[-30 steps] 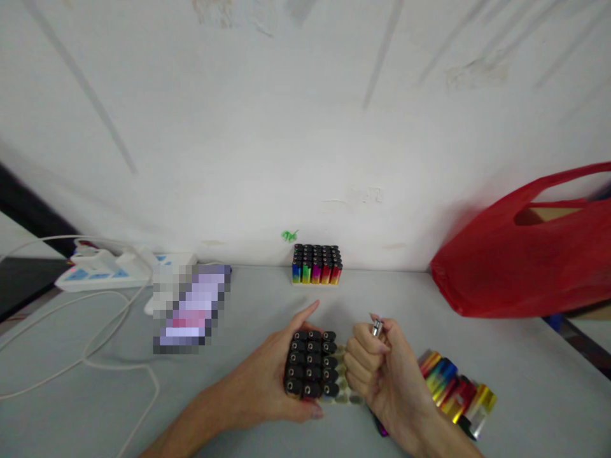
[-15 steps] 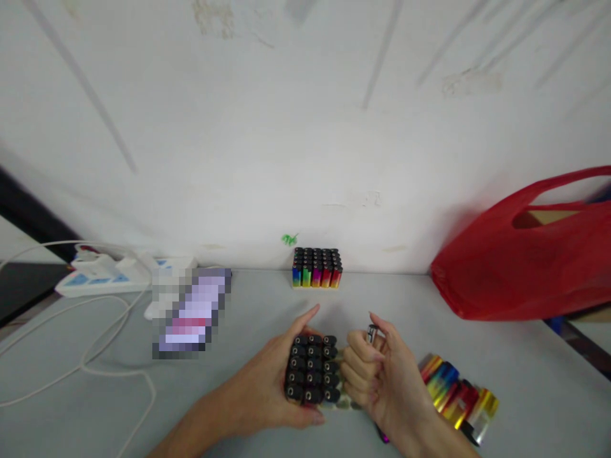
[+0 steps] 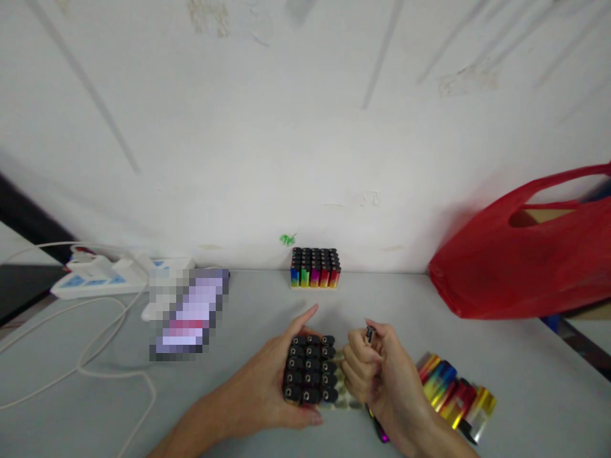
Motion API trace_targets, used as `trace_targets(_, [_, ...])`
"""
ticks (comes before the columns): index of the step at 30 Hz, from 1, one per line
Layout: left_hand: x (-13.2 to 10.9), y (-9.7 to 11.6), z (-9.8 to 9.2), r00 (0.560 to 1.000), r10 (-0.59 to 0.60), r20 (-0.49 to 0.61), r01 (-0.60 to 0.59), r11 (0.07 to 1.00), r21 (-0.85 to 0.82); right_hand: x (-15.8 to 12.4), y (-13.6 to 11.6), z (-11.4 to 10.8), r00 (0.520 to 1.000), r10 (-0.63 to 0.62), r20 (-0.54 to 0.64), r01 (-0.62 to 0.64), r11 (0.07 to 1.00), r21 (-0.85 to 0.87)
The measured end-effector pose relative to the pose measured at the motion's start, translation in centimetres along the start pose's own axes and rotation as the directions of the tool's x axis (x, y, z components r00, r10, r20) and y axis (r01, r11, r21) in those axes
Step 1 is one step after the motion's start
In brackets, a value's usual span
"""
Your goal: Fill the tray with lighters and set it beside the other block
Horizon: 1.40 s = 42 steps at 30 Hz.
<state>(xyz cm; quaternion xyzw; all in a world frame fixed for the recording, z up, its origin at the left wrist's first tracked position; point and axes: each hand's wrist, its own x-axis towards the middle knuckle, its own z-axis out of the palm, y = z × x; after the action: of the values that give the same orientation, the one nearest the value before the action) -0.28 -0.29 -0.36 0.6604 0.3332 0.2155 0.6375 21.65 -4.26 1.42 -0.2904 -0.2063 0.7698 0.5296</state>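
Grey bench [image 3: 248, 305] against a scuffed white wall [image 3: 286, 127]; left hand [image 3: 267, 388] wraps a block of black-topped lighters [image 3: 309, 369] near the front edge, right hand [image 3: 377, 375] fisted around a single lighter [image 3: 369, 333] just beside it. Loose rainbow lighters [image 3: 453, 391] lie right of the hands; full lighter tray [image 3: 315, 267] at the wall, red bag [image 3: 525, 254] far right, power strip [image 3: 100, 277] and cable [image 3: 86, 356] left.
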Motion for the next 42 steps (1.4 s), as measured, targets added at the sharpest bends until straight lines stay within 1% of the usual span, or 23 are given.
trace_targets(3, [0.0,0.0,0.0,1.000,0.014,0.001,-0.014,1.000,0.025,0.1,0.0,-0.2,0.999,-0.006,-0.044,0.005,1.000,-0.029])
trace_targets(7, [0.1,0.1,0.0,1.000,-0.011,0.010,0.011,0.999,-0.030,0.2,-0.1,-0.4,0.998,-0.011,-0.060,0.009,0.999,-0.036])
trace_targets(12, [0.0,0.3,0.1,1.000,0.017,-0.008,-0.017,1.000,0.011,0.6,-0.2,-1.1,0.999,0.034,-0.026,-0.034,0.999,-0.006])
trace_targets(14, [-0.1,0.3,0.2,1.000,0.002,-0.017,-0.002,1.000,-0.006,0.8,-0.3,-1.4,0.999,0.036,0.001,-0.036,0.999,0.005])
trace_targets(17, [0.0,0.2,0.1,1.000,-0.014,-0.002,0.014,1.000,-0.017,0.8,-0.2,-1.4,0.999,0.031,0.020,-0.031,1.000,0.004])
trace_targets(19, [0.1,0.2,0.0,1.000,0.005,0.004,-0.005,1.000,0.008,0.6,-0.1,-1.2,1.000,0.023,-0.009,-0.023,1.000,-0.012])
trace_targets(20, [0.1,0.2,0.0,1.000,0.017,0.005,-0.017,0.999,0.029,0.5,0.0,-1.1,0.999,0.005,-0.042,-0.007,0.999,-0.038])
trace_targets(22, [0.1,0.3,-0.1,1.000,0.029,0.005,-0.029,0.998,0.057,0.4,0.2,-0.8,0.990,-0.071,-0.122,0.054,0.989,-0.140])
trace_targets(23, [0.1,0.3,-0.2,1.000,0.027,0.010,-0.028,0.998,0.061,0.3,0.3,-0.6,0.980,-0.133,-0.147,0.099,0.972,-0.215])
trace_targets(25, [0.1,0.3,-0.2,0.999,0.027,0.027,-0.028,0.998,0.055,0.2,0.3,-0.3,0.949,-0.279,-0.144,0.206,0.899,-0.387])
trace_targets(27, [0.1,0.2,-0.2,0.999,0.032,0.034,-0.033,0.998,0.044,0.2,0.0,-0.2,0.907,-0.411,-0.094,0.294,0.777,-0.556])
trace_targets(29, [0.1,0.1,-0.1,0.999,0.029,0.030,-0.030,0.999,0.030,0.2,-0.3,-0.2,0.872,-0.488,-0.046,0.328,0.652,-0.684])
trace_targets(31, [0.1,0.1,-0.1,0.999,0.021,0.025,-0.021,1.000,0.018,0.2,-0.6,-0.4,0.863,-0.506,-0.017,0.326,0.581,-0.746])
trace_targets(35, [0.2,0.1,-0.2,0.999,0.031,0.021,-0.032,0.997,0.069,0.3,-0.7,-0.9,0.868,-0.496,0.006,0.300,0.516,-0.802])
trace_targets(39, [0.1,0.0,-0.2,1.000,0.017,0.018,-0.018,0.999,0.034,0.3,-0.6,-1.2,0.844,-0.534,0.048,0.288,0.375,-0.881])
trace_targets(42, [0.0,-0.1,-0.2,1.000,0.018,0.002,-0.018,0.999,0.029,0.3,-0.5,-1.4,0.836,-0.539,0.106,0.312,0.307,-0.899])
